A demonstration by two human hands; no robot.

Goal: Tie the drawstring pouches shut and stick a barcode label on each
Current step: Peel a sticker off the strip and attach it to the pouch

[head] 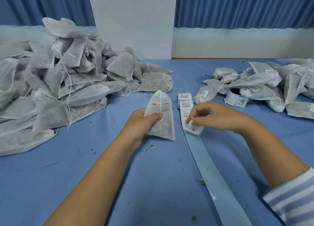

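Two bare hands: L hand (144,122) & R hand (209,115), forearms bare too. R arm has a sleeve (292,196) w/ crosswise stripes, pale blue & white, soft-looking fabric, edge bunched up by the elbow. L forearm bare to frame edge. Nails look short, pale.

Colours across the blue table (144,183).
Pouch (163,128) and piles (68,76): greyish white, with white cords (160,103); label (195,129): white, black barcode and print; strip (209,166): pale blue; curtain (237,8): deep blue, vertical folds; sleeve (294,198): blue-and-white stripes.
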